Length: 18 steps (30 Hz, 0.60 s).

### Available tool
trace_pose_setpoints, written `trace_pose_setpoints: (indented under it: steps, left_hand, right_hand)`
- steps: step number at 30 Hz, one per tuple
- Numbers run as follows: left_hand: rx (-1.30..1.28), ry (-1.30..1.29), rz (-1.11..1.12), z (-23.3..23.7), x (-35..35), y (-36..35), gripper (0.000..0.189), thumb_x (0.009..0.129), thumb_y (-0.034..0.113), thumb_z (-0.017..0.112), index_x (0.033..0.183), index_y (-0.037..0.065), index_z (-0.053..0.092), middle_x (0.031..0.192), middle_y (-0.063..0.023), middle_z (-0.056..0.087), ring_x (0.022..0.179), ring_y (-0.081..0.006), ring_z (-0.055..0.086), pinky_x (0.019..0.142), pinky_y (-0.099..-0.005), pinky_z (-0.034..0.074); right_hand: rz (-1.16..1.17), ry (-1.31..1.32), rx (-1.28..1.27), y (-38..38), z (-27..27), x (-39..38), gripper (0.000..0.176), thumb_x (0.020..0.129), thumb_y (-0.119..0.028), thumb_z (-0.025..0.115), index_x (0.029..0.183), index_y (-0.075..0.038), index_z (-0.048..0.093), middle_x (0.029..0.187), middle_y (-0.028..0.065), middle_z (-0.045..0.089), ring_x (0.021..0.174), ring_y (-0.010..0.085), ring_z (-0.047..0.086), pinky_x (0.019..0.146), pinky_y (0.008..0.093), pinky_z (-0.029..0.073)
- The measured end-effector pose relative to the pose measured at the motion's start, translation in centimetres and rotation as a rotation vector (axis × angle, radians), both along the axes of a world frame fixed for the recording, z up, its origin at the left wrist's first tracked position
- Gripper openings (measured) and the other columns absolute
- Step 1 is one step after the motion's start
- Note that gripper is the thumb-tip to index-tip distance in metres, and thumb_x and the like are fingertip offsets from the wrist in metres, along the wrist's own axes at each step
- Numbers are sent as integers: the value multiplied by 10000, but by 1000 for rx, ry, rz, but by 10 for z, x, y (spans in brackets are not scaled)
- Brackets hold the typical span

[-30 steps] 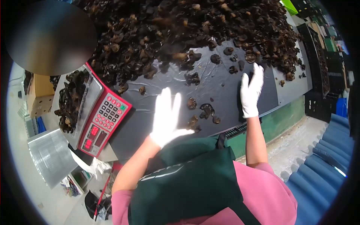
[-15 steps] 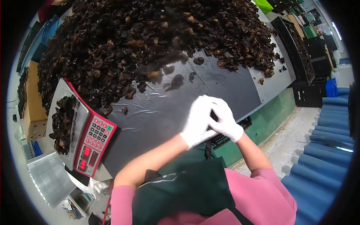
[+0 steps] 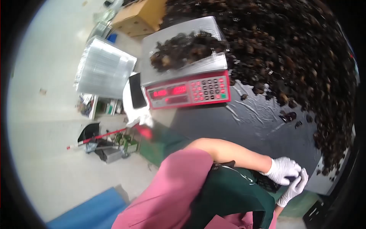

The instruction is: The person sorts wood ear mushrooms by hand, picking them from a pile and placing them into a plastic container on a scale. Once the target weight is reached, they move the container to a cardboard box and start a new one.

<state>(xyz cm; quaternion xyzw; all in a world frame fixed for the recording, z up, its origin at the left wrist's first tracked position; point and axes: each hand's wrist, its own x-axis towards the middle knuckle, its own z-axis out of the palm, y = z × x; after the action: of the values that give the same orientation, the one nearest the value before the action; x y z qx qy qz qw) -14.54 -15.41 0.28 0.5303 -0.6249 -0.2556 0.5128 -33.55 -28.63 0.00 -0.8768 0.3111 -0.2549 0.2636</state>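
Both my hands wear white gloves and meet at the fingertips at the lower right, beside the dark-covered table (image 3: 213, 122). My left hand (image 3: 283, 170) has its thumb apart from its loosely bent fingers. My right hand (image 3: 295, 189) has its fingers stretched up against the left ones. No object shows between them, though the contact is partly hidden. A red digital scale (image 3: 187, 95) with lit red digits sits on the table's left side. On its steel pan lie dark wood ear mushrooms (image 3: 183, 51). A large heap of wood ear mushrooms (image 3: 282, 49) covers the far table.
Left of the scale are a white bag (image 3: 131, 110), a stack of clear ribbed sheets (image 3: 105, 68) and a cardboard box (image 3: 139, 19). A dustpan (image 3: 89, 131) and a red-handled tool (image 3: 103, 134) are on the floor. A black crate (image 3: 314, 215) stands at lower right.
My view has swung left, so the scale is now near the middle and my hands are at the lower right. The hands remain together, with their fingers slightly less interlocked.
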Motion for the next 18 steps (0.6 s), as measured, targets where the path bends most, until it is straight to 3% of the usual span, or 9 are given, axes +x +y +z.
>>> trace_pose_setpoints:
  steps: [1,2,8,10,12,14,17,18]
  left_hand:
    - [25,17,70,-4,14,4,316,756,299,701,964,62,679,1039,-116,649,920,-363,644,788,-499,528]
    - [16,-90,205,-10,25,14,303,771,278,693,980,58,685,1019,-119,656,936,-359,647,791,-492,533]
    - [50,-214,494,-2,101,116,290,789,180,716,1037,42,661,1119,-140,635,1059,-354,634,887,-495,523]
    - [-19,-314,682,5,114,148,364,779,161,743,1111,40,654,1204,-186,622,1118,-387,609,945,-504,508]
    - [107,-437,769,5,123,175,452,758,136,766,1184,42,649,1283,-217,602,1165,-415,592,995,-516,493]
    - [167,-523,879,-2,123,192,488,761,126,775,1223,41,644,1305,-216,593,1211,-419,576,1021,-526,482]
    - [153,-413,871,5,122,214,522,785,98,779,1286,49,644,1323,-205,613,1193,-423,605,1008,-510,503]
    - [150,-426,922,21,121,221,443,786,73,780,1220,56,689,1243,-182,676,1085,-383,671,931,-467,550]
  right_hand:
    - [163,65,-152,2,9,25,262,1005,43,497,1190,7,678,1261,144,695,1217,293,636,1195,512,365]
    - [247,92,-274,9,16,49,272,972,59,524,1186,0,681,1222,137,709,1204,308,640,1188,539,369]
    - [504,-99,-327,22,28,178,344,870,126,569,1145,-36,699,1165,138,723,1162,305,663,1164,550,398]
    - [458,-170,-317,19,38,225,331,865,124,601,1134,-34,716,1167,128,732,1164,283,671,1144,494,436]
    - [354,-301,-200,5,40,274,283,897,90,612,1131,-26,720,1164,136,732,1123,289,688,1038,386,507]
    - [288,-412,-156,-13,39,319,261,909,78,616,1129,-21,715,1128,137,737,1080,257,701,965,334,530]
    - [395,-492,-53,17,63,365,230,922,79,611,1096,-23,722,1073,112,749,954,225,720,878,300,543]
    - [500,-493,49,37,72,374,214,928,65,624,1100,-17,721,1037,82,747,883,174,698,823,287,542]
